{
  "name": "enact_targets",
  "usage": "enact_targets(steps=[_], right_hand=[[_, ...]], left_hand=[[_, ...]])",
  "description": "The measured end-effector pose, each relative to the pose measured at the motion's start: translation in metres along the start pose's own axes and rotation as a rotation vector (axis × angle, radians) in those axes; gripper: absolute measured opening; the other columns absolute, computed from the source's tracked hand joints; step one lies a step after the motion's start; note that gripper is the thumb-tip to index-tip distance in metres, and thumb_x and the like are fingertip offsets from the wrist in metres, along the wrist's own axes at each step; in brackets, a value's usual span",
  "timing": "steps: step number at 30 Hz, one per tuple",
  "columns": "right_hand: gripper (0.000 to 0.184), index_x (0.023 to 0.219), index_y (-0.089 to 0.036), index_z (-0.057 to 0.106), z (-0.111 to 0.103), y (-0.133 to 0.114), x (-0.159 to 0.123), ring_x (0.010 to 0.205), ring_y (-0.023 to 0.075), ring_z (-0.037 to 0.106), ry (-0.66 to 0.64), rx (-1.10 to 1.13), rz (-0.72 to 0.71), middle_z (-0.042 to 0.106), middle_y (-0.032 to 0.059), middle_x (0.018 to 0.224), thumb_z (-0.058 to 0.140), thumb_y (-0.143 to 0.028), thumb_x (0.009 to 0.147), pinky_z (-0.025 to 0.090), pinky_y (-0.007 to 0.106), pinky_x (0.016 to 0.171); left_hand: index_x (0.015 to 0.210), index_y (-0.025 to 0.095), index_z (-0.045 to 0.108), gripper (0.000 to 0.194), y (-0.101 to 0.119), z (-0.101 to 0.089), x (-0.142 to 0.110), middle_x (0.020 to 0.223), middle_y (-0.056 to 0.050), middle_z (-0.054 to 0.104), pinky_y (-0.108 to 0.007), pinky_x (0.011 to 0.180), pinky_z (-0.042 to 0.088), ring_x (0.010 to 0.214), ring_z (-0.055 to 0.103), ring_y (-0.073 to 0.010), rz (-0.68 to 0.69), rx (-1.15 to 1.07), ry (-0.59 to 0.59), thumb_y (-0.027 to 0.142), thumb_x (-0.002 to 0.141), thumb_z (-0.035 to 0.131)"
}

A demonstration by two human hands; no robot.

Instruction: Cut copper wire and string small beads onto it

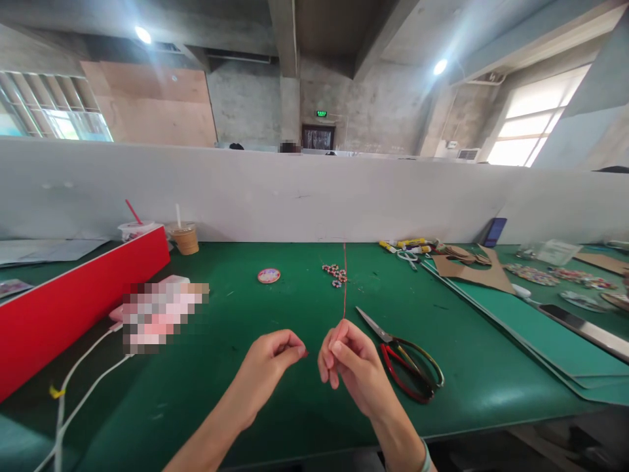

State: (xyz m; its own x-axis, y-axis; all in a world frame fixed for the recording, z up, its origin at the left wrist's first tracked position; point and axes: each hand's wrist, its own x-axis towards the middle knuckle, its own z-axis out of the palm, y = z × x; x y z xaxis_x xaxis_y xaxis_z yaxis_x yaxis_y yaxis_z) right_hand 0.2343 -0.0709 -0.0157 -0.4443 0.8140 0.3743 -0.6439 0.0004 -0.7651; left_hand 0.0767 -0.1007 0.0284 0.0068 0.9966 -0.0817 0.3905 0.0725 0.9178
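Observation:
My right hand (pixel 351 357) pinches a thin red cord (pixel 344 288) between thumb and index finger, its other fingers loosely curled. From there the cord runs straight away across the green tabletop towards the back partition. Beside it lies a small cluster of colourful beads (pixel 335 272). To the left, my left hand (pixel 275 354) is closed in a pinch, thumb against index finger. A tiny dark red bit shows at its fingertips, too small to name. The two hands are apart. Right of my right hand lie scissors (pixel 413 360) with red handles, blades slightly apart. A round, pink-edged disc (pixel 268 276) lies further back.
A red panel (pixel 98 295) borders the left side, near blurred pink objects with white cables (pixel 81 380). Two drink cups, one brown (pixel 185 238), stand by the white partition (pixel 275 196). Markers (pixel 413 244), cut cardboard (pixel 474 269), green boards (pixel 521 321) and a phone (pixel 584 328) lie right.

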Motion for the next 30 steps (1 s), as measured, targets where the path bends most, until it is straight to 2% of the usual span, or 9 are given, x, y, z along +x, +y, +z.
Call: enact_targets(steps=[5,13,20,26,30], right_hand=[[0.015,0.073,-0.017,0.049,-0.012,-0.007,0.005,0.056,0.0134,0.060,-0.066,-0.122,0.003,0.055,0.0003,0.065,0.056,-0.019,0.086,0.040,0.019,0.040],[0.015,0.074,-0.019,0.047,-0.033,-0.013,-0.002,0.055,0.0122,0.057,0.055,-0.094,0.017,0.051,-0.0008,0.064,0.055,-0.020,0.087,0.021,0.015,0.032],[0.015,0.072,-0.018,0.050,-0.056,-0.030,-0.004,0.057,0.0103,0.050,0.212,-0.037,-0.035,0.048,-0.0020,0.063,0.060,-0.020,0.083,0.038,0.023,0.051],[0.015,0.070,-0.018,0.053,-0.083,-0.048,0.006,0.056,0.0078,0.045,0.391,0.095,-0.055,0.044,-0.0025,0.065,0.067,-0.016,0.074,0.039,0.017,0.044],[0.020,0.066,-0.018,0.050,-0.105,-0.057,0.022,0.054,0.0056,0.045,0.429,0.150,-0.055,0.045,-0.0038,0.064,0.068,-0.011,0.071,0.043,0.013,0.044]], left_hand=[[0.068,0.015,0.057,0.015,-0.002,-0.009,0.001,0.056,0.006,0.039,-0.024,0.048,0.018,0.051,0.025,-0.0091,-0.110,-0.066,-0.105,0.026,0.076,0.051],[0.070,0.016,0.056,0.018,-0.020,-0.018,-0.003,0.055,0.008,0.032,-0.027,0.048,0.013,0.051,0.020,-0.0094,-0.177,-0.090,-0.137,0.033,0.076,0.053],[0.072,0.016,0.056,0.024,-0.033,-0.029,-0.012,0.058,0.007,0.031,-0.027,0.049,0.011,0.051,0.018,-0.0097,-0.192,-0.109,-0.125,0.039,0.076,0.053],[0.073,0.017,0.058,0.027,-0.033,-0.034,-0.023,0.058,0.007,0.031,-0.025,0.048,0.014,0.051,0.020,-0.0103,-0.189,-0.093,-0.112,0.043,0.078,0.051],[0.069,0.019,0.058,0.028,-0.035,-0.037,-0.025,0.057,0.006,0.037,-0.023,0.049,0.022,0.052,0.031,-0.0109,-0.084,0.075,-0.032,0.042,0.081,0.048]])
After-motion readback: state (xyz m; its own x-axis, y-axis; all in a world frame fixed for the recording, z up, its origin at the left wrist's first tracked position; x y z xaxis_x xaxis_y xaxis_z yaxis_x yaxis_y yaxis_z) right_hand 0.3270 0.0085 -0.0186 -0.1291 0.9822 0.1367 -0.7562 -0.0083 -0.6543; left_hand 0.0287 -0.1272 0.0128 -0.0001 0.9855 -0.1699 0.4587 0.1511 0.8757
